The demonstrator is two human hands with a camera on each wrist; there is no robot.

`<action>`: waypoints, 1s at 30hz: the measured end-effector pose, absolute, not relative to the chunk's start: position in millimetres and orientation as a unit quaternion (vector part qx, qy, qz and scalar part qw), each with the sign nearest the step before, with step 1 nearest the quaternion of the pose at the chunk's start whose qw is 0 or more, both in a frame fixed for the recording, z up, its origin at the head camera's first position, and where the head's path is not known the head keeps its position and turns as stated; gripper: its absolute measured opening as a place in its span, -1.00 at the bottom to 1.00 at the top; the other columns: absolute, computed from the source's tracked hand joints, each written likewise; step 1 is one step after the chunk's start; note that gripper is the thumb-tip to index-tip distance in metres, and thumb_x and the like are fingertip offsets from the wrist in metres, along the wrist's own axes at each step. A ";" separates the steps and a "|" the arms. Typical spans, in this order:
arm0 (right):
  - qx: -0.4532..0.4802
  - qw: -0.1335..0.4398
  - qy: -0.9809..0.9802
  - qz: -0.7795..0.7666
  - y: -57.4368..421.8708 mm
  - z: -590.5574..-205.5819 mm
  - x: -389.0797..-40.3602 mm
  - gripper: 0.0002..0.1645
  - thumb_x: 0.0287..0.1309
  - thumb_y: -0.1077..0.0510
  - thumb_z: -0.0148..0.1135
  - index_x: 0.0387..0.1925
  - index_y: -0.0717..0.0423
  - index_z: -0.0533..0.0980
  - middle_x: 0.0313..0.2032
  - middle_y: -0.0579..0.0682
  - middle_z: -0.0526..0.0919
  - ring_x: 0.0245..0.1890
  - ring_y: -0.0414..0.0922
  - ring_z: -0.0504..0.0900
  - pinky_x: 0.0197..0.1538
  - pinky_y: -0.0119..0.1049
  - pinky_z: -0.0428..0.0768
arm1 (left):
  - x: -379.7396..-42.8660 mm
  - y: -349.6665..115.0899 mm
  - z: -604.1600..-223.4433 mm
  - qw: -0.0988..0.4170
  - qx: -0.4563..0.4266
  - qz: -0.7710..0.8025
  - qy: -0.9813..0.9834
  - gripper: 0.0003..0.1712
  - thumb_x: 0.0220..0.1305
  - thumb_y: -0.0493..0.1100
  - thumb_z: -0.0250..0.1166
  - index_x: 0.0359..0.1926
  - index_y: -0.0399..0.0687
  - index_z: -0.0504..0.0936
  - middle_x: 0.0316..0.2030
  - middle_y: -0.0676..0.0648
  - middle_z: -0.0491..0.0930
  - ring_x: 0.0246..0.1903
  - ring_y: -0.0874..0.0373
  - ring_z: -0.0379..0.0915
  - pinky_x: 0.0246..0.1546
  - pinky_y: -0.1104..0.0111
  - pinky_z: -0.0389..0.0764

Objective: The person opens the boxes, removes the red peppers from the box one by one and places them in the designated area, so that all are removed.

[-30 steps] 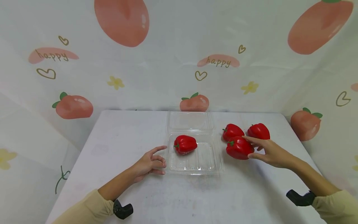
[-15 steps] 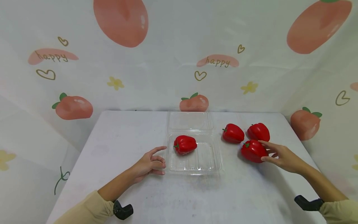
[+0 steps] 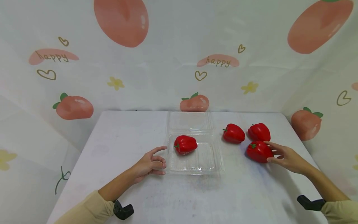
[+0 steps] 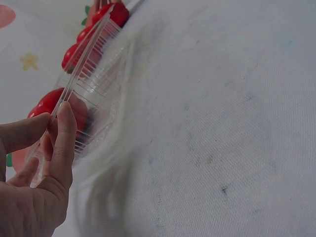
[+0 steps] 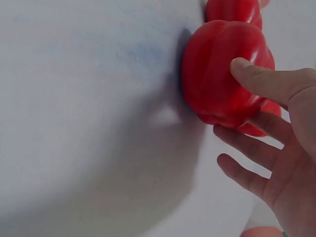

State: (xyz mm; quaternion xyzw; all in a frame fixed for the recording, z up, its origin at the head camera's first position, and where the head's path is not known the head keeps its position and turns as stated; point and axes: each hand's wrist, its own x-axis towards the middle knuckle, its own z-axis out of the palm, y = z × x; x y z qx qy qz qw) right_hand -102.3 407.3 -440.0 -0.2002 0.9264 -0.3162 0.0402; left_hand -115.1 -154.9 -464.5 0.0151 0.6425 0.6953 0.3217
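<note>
In the head view, my right hand (image 3: 291, 159) grips a red bell pepper (image 3: 259, 152) at its right side, thumb and fingers on either side of it. In the right wrist view the thumb lies across the same bell pepper (image 5: 222, 69), with some fingers free below. My left hand (image 3: 148, 165) is at the left edge of a lidded clear plastic container (image 3: 207, 155), which lies open. Its fingertips meet the rim from both sides in the left wrist view, lightly pinching it. Another red bell pepper (image 3: 185, 144) lies on its side in the container's left part.
Two more bell peppers, the left one (image 3: 233, 133) and the right one (image 3: 259, 132), lie behind the gripped pepper. The container's lid (image 3: 190, 121) is folded back toward the printed backdrop (image 3: 156, 68). All stands on a white table (image 3: 128, 127).
My right hand has moved right and slightly nearer with the gripped bell pepper, away from the container and the left loose pepper. My left hand has stayed at the rim.
</note>
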 end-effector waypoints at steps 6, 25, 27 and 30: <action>-0.185 0.049 0.930 -0.314 407.2 -440.0 -101.4 -0.17 0.05 0.25 0.45 0.30 0.44 0.30 0.09 0.47 0.52 -0.09 0.14 0.65 -0.23 -0.46 0.66 | -115.7 -155.1 -465.3 0.322 0.018 0.695 0.643 -0.15 0.29 -0.40 0.24 0.51 0.01 0.11 -0.27 -0.10 0.55 -0.28 0.03 0.57 -0.14 0.13 0.72; -0.142 0.010 0.950 -0.278 393.0 -417.0 -109.3 -0.11 0.02 0.10 0.48 0.34 0.30 0.32 0.15 0.33 0.52 0.07 0.24 0.49 -0.12 -0.33 0.67 | -114.5 -155.0 -463.7 0.321 0.014 0.695 0.643 -0.16 0.30 -0.40 0.24 0.51 0.02 0.12 -0.27 -0.09 0.56 -0.28 0.03 0.57 -0.13 0.12 0.72; -0.144 0.011 0.948 -0.283 384.9 -411.6 -112.1 -0.11 0.03 0.10 0.47 0.35 0.29 0.31 0.17 0.34 0.50 0.10 0.28 0.46 -0.10 -0.16 0.71 | -114.5 -155.0 -463.8 0.321 0.013 0.694 0.644 -0.16 0.29 -0.40 0.24 0.51 0.02 0.12 -0.28 -0.09 0.56 -0.29 0.03 0.57 -0.13 0.12 0.72; -0.155 0.022 0.941 -0.300 370.3 -403.3 -117.8 -0.10 0.05 0.11 0.45 0.38 0.27 0.29 0.21 0.36 0.45 0.12 0.35 0.45 -0.15 0.11 0.71 | -114.6 -154.9 -464.1 0.322 0.013 0.694 0.643 -0.16 0.29 -0.40 0.24 0.51 0.02 0.12 -0.27 -0.09 0.56 -0.29 0.04 0.57 -0.13 0.12 0.72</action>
